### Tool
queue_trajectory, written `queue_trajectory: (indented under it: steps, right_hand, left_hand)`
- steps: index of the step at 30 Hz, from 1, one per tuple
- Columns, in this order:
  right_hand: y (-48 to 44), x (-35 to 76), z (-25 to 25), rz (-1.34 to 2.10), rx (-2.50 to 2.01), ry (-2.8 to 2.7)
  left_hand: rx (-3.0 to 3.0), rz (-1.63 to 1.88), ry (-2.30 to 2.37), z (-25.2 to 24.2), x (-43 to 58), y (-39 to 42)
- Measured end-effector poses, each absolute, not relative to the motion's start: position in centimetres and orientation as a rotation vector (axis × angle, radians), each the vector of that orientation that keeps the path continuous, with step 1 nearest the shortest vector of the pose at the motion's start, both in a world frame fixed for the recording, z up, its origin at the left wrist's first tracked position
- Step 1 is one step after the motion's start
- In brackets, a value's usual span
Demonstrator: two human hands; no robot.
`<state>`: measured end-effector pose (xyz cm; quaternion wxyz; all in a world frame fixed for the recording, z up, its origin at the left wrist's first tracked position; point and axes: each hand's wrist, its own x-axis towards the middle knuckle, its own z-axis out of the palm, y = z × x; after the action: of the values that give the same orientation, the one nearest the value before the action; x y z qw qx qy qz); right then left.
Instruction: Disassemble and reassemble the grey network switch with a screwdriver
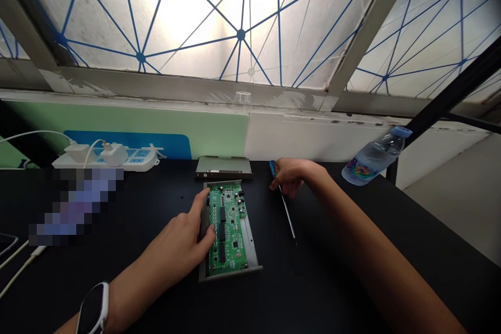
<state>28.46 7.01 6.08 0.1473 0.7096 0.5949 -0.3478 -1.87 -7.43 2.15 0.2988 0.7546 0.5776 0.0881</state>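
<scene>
A green circuit board [227, 227] lies in an open grey metal case base [230, 271] on the black tabletop [313, 292]. My left hand [183, 232] grips the case's left side, with fingertips resting on the board's left edge. My right hand [293, 177] stands to the right of the board and holds a blue-handled screwdriver [284, 203]. Its thin metal shaft slants down toward the table, and its tip does not touch the board. Past the top of the board lies a flat grey metal cover [224, 166], apart from the case base.
A white power strip [105, 160] with plugged-in white chargers stands at the table's back left, and white cables [19, 266] run along the left. A water bottle [376, 156] lies at the back right, near a black frame post [442, 104]. A blurred patch hides part of the left table.
</scene>
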Motion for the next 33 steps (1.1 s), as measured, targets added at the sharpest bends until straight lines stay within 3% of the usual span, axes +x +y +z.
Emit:
queue_trajectory:
  steps: [16,22,29,33]
  right_hand:
    - [6.1,25.8,5.7,-1.062,2.203,2.076]
    - [5.1,25.0,8.5,-1.155,2.251,2.683]
    - [3.1,22.2,9.8,-1.452,1.873,3.338]
    - [2.7,21.4,9.4,-1.452,1.742,3.527]
  left_hand:
    - [2.153,0.193,1.513,2.8,-2.0,-7.0]
    - [2.158,0.203,1.498,2.5,-2.2,-7.0]
    - [2.198,0.184,1.537,2.4,-2.0,-7.1]
    - [2.197,0.174,1.541,2.5,-1.8,-7.1]
